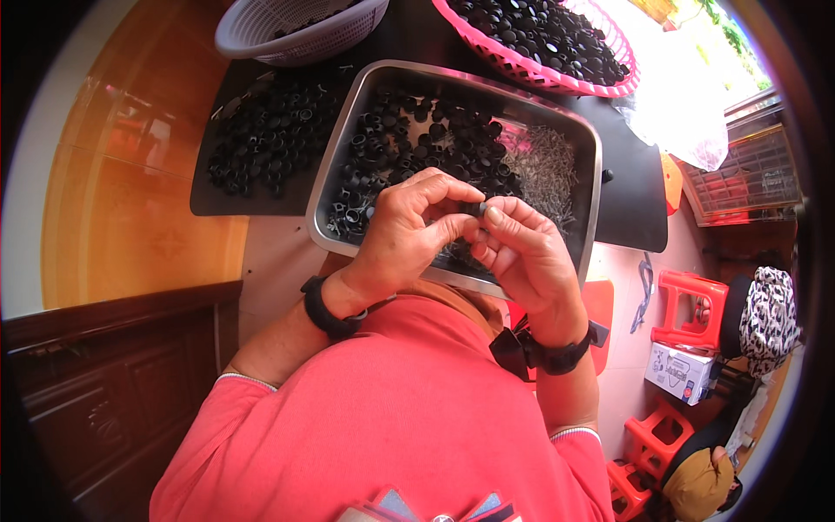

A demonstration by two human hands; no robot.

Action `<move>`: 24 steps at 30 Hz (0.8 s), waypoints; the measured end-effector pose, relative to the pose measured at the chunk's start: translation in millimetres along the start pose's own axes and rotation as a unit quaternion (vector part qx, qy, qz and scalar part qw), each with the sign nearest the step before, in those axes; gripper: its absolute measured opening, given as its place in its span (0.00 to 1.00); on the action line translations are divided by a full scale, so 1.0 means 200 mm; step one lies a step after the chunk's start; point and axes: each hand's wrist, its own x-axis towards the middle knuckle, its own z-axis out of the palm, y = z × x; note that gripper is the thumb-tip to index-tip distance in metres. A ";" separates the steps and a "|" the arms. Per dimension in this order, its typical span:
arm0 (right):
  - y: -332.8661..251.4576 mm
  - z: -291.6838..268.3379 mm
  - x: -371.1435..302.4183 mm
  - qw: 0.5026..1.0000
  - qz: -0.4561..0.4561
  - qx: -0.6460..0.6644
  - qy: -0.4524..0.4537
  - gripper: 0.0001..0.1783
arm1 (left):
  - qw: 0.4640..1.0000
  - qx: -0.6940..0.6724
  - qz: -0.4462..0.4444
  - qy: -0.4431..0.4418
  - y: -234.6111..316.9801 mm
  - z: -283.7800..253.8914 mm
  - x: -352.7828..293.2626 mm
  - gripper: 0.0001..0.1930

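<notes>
My left hand [404, 222] and my right hand [529, 248] meet over the near part of a steel tray [323, 196]. Between their fingertips they pinch a small black round cap [474, 209], mostly covered by the fingers. Black caps and ring-shaped parts [376, 148] fill the left and middle of the tray. On its right side lies a heap of thin, silvery pins [550, 165]. Whether a pin is also in my fingers cannot be seen.
Left of the tray, a pile of black parts [271, 139] lies on the dark table [631, 200]. Behind stand a pale basket [304, 39] and a pink basket [531, 76] of black caps. Red stools [691, 309] and a white box [678, 372] stand at the right.
</notes>
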 end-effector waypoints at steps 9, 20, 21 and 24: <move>0.01 0.04 -0.01 0.997 -0.056 -0.052 0.023 0.07 | 0.999 0.028 0.024 0.008 -0.01 -0.02 0.01 0.09; 0.01 0.08 -0.02 0.958 -0.160 -0.217 0.095 0.11 | 0.992 0.126 0.029 -0.009 0.02 -0.03 0.01 0.11; 0.01 0.09 -0.02 0.958 -0.160 -0.217 0.095 0.11 | 0.992 0.126 0.029 -0.009 0.02 -0.03 0.01 0.11; 0.01 0.11 -0.03 0.921 -0.189 -0.327 0.102 0.09 | 0.985 0.158 0.064 -0.002 0.02 -0.03 0.02 0.11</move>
